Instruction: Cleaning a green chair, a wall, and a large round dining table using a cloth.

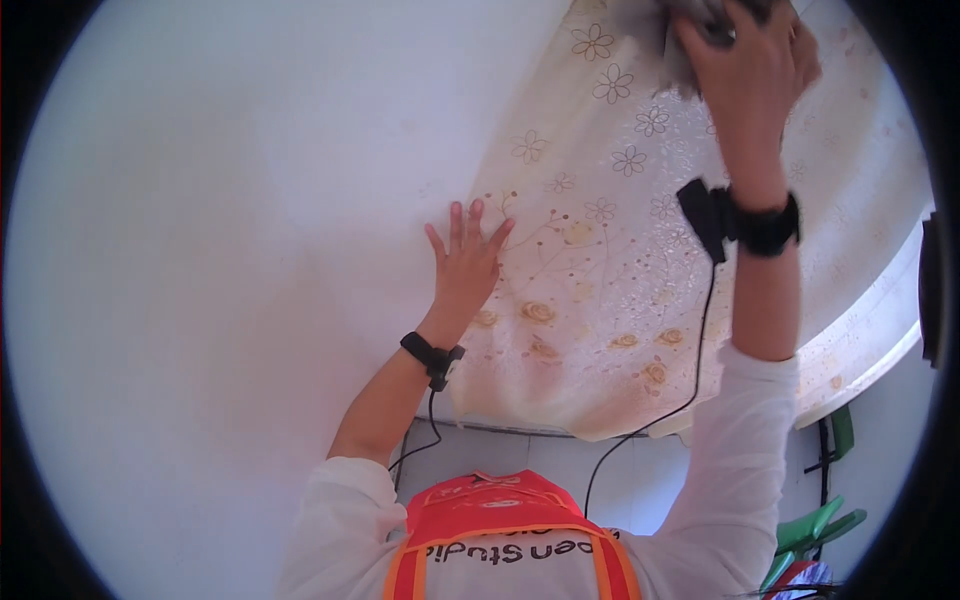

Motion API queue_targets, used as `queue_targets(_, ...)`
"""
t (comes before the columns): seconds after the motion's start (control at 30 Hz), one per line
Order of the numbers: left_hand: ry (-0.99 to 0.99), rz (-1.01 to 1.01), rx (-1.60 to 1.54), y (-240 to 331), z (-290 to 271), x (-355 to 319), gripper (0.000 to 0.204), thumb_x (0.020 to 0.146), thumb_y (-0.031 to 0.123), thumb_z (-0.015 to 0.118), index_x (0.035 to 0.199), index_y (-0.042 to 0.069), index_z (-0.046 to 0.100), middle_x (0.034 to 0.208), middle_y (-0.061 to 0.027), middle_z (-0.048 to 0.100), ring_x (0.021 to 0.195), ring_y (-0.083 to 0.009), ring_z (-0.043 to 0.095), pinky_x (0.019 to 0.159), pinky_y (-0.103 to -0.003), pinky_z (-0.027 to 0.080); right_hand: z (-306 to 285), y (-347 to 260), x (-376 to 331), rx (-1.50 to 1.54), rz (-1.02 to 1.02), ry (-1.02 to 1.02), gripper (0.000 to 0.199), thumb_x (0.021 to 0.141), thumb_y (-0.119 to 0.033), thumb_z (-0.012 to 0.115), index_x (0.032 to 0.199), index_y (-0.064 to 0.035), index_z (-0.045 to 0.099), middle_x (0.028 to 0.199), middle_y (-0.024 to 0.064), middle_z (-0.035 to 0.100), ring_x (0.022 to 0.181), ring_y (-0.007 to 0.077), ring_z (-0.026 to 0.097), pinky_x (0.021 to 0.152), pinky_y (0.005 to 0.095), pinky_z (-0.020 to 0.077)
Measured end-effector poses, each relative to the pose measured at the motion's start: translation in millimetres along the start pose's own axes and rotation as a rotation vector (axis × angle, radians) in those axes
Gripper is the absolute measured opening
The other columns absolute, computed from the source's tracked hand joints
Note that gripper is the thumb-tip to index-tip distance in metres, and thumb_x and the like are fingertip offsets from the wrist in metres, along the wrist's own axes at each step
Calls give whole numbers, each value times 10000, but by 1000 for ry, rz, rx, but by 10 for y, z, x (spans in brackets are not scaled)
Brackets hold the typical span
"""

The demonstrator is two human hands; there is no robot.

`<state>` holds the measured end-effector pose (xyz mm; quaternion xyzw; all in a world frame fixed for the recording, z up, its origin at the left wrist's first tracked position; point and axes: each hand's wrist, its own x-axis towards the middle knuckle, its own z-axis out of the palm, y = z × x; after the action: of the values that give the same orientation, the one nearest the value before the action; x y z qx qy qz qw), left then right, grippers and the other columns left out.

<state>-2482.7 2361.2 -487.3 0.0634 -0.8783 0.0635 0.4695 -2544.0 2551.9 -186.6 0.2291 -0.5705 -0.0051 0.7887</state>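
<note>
My left hand (467,260) lies with its fingers spread on the left edge of a cream tablecloth (600,265), next to the white wall. The cloth is shiny and printed with flowers and roses. Far off at the upper right, my right hand (745,75) is closed around a grey, soft-looking cloth-like thing (680,50) with a dark part. Motion blurs it and the top edge of the picture cuts it off, so its kind is unclear. It is at the surface of the tablecloth.
A plain white wall (200,220) fills the left side. Black cables hang from both wrist straps, one crossing the tablecloth. Green plastic seats (812,525) stand low at the right, past the table's curved edge. A dark object (930,290) is at the far right.
</note>
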Motion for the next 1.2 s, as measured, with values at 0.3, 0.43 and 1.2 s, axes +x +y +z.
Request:
queue_targets(0.3,-68,52,-190,-37,126,-169,649,642,118,568,1256,211,381,1372,-153,206,1265,-395,157,926,-664,84,539,90,85,368,186,-127,216,622,-141,609,767,1,537,800,163,490,765,333,486,657,389,412)
queue_targets(0.43,-124,40,-206,-82,140,-166,671,637,121,574,1271,189,365,1378,-167,181,1265,-411,134,920,-671,89,487,-256,-502,219,157,-266,479,632,-305,658,1012,-50,514,948,136,466,898,311,481,703,393,444)
queue_targets(1.2,-186,138,-112,-62,-4,-111,783,617,-7,528,1328,198,271,1398,-183,110,1277,-420,64,937,-640,111,-495,-600,-1131,321,-185,-602,261,599,-248,632,724,-23,590,907,137,535,913,285,480,832,397,353)
